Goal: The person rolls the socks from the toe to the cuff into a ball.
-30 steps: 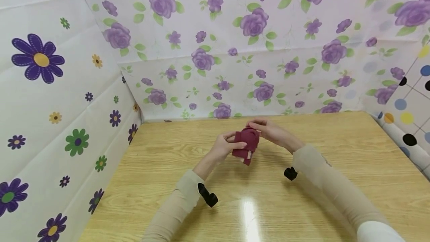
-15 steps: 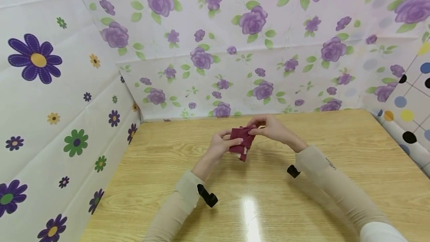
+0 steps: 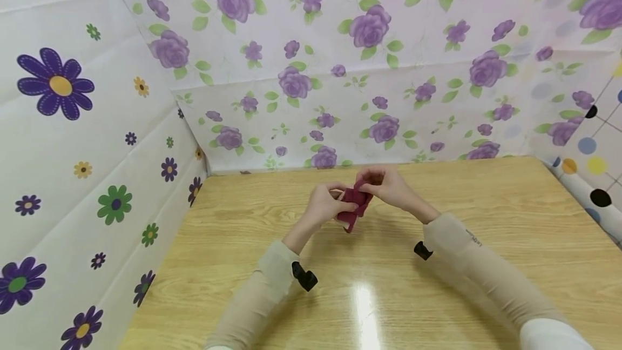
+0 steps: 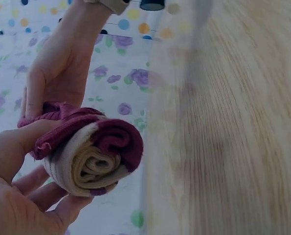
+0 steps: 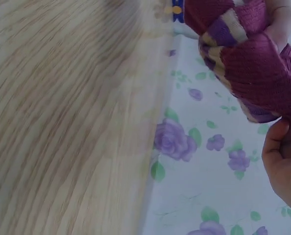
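A rolled pair of maroon socks (image 3: 351, 207) is held up above the table between both hands. In the left wrist view, the end of the rolled socks (image 4: 99, 164) shows a cream and maroon spiral. Purple and cream stripes run along the socks (image 5: 255, 68) in the right wrist view. My left hand (image 3: 323, 207) grips the roll from the left, thumb on the near side and fingers behind. With thumb and fingers, my right hand (image 3: 389, 185) pinches the sock fabric at the roll's upper right. The fabric under the right fingertips is partly hidden.
Beneath both hands lies a wooden table (image 3: 243, 231). A flowered sheet (image 3: 272, 69) hangs along its back edge, and another patterned sheet (image 3: 63, 150) is at the left. Small black devices (image 3: 304, 276) sit on both sleeved wrists.
The rounded maroon fabric has been flattened and turned. The right hand now pinches a raised edge at the upper right, while the left hand keeps its hold and the roll has tilted.
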Motion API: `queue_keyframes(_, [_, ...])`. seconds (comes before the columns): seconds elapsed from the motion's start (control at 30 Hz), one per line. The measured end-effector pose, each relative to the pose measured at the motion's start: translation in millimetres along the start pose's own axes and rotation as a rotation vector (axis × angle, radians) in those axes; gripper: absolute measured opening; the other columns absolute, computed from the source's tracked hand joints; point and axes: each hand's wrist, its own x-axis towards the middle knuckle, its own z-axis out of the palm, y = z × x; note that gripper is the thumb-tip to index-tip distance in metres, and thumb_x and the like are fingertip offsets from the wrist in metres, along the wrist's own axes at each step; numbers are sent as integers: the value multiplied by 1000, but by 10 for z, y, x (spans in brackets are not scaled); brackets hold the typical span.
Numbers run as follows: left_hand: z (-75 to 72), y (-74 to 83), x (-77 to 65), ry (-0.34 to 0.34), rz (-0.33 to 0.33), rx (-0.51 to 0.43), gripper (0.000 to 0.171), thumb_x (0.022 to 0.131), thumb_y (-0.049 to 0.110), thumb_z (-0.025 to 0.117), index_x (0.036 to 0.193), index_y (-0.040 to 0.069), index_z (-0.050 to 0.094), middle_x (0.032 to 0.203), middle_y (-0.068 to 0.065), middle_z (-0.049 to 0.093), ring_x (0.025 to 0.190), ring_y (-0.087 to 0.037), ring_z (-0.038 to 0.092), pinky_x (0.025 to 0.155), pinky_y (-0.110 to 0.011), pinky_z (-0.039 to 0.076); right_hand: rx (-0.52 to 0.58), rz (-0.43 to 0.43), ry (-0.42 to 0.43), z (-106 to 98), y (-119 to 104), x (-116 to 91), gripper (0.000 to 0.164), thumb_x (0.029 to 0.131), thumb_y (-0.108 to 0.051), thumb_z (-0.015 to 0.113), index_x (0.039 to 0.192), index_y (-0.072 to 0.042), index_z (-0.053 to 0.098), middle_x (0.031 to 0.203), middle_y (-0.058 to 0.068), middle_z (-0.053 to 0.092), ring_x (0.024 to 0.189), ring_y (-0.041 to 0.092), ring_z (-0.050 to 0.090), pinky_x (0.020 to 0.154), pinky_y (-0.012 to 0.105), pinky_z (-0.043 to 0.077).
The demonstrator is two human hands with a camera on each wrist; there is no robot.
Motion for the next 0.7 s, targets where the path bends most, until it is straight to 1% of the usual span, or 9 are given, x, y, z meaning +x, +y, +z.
queue_keyframes(0.1, [6, 53, -28, -16, 138, 203, 32, 75, 11, 83, 105, 10, 71, 96, -11, 75, 81, -17, 71, 65, -26, 57, -5, 36, -35, -37, 26, -6, 10, 90, -5, 65, 98, -1, 69, 91, 12, 69, 75, 19, 67, 65, 33, 57])
queue_keyframes(0.17, [4, 61, -44, -46, 242, 320, 31, 76, 11, 82, 105, 10, 71, 95, -8, 74, 81, -14, 68, 68, -23, 55, -10, 75, -50, -55, 43, -10, 6, 88, -8, 69, 92, -3, 70, 95, 9, 68, 84, 19, 65, 71, 33, 56])
queue_keyframes(0.23, [1, 51, -55, -83, 338, 391, 32, 76, 9, 82, 106, 9, 70, 98, -6, 74, 82, -12, 66, 71, -21, 54, 27, 124, -74, -61, 45, -16, 6, 86, -9, 71, 83, -4, 68, 99, 9, 66, 92, 21, 62, 76, 34, 55])
queue_keyframes(0.33, [-5, 22, -74, -123, 443, 463, 34, 77, 8, 81, 106, 8, 65, 100, -7, 73, 82, -11, 63, 74, -20, 51, 120, 212, -119, -52, 23, -17, 16, 86, -10, 71, 73, -7, 63, 100, 6, 63, 100, 21, 57, 82, 35, 52])
queue_keyframes(0.43, [-8, 2, -94, -124, 507, 487, 40, 76, 7, 82, 105, 9, 53, 96, -9, 74, 79, -12, 62, 71, -22, 51, 268, 334, -159, -47, -10, -1, 25, 88, -6, 66, 65, -10, 56, 90, 1, 61, 95, 21, 57, 83, 35, 50])
queue_keyframes(0.5, [-7, -3, -107, -125, 551, 494, 47, 75, 7, 82, 109, 11, 49, 101, -9, 74, 86, -14, 65, 75, -25, 52, 341, 422, -174, -57, -29, 15, 29, 88, -4, 62, 62, -12, 53, 82, -2, 59, 89, 18, 57, 83, 34, 49])
queue_keyframes(0.57, [-1, -9, -116, -141, 594, 474, 52, 75, 5, 82, 115, 13, 50, 108, -8, 72, 94, -16, 67, 80, -28, 54, 401, 498, -194, -67, -58, 28, 32, 87, -2, 59, 59, -14, 51, 71, -4, 53, 77, 14, 54, 79, 33, 47])
queue_keyframes(0.63, [10, -22, -122, -152, 643, 458, 54, 75, 5, 82, 120, 16, 55, 116, -7, 70, 106, -18, 66, 89, -30, 53, 450, 566, -232, -72, -85, 42, 31, 88, -2, 54, 60, -15, 54, 68, -5, 55, 71, 12, 54, 75, 30, 46])
queue_keyframes(0.7, [22, -35, -129, -151, 685, 444, 51, 74, 6, 83, 119, 17, 61, 119, -6, 69, 110, -19, 64, 93, -31, 52, 503, 621, -271, -70, -106, 52, 33, 89, -3, 49, 61, -16, 59, 68, -5, 58, 66, 10, 54, 69, 27, 46])
